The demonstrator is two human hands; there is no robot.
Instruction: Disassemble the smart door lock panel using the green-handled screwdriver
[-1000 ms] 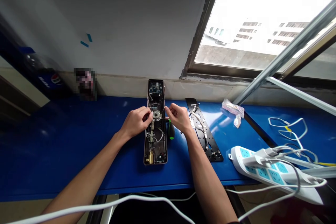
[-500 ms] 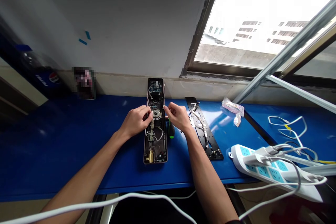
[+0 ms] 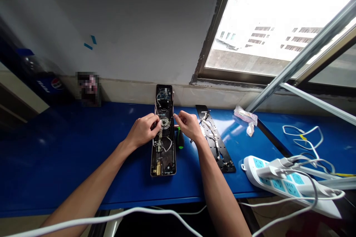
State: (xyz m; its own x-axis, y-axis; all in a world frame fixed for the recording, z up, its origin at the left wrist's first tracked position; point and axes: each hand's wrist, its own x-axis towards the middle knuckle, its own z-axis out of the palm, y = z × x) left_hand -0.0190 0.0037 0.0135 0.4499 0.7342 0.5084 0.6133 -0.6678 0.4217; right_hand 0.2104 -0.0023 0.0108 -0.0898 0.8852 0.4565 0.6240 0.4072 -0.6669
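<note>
A long black open housing (image 3: 170,159) lies on the blue table, with a circuit board, a round metal part, thin wires and a brass cylinder inside. My left hand (image 3: 144,127) is closed at its left edge, fingertips pinched beside the round part; what they hold is too small to name. At the right edge, my right hand (image 3: 189,124) has thumb and finger pressed together on something I cannot make out. A screwdriver with a green and black handle (image 3: 180,139) lies under and beside my right hand. Further right is a black perforated plate (image 3: 219,140) with a wire bundle.
A white power strip (image 3: 250,166) with plugs and cables sits at the right. Behind it are a plastic packet (image 3: 244,114), coiled white cable (image 3: 303,133) and metal bars. A bottle (image 3: 47,77) stands at the far left. One white cable (image 3: 133,211) crosses the foreground.
The view has shifted slightly. The lower end of the black housing sits a little further left in view. Both hands keep nearly the same pinched pose.
</note>
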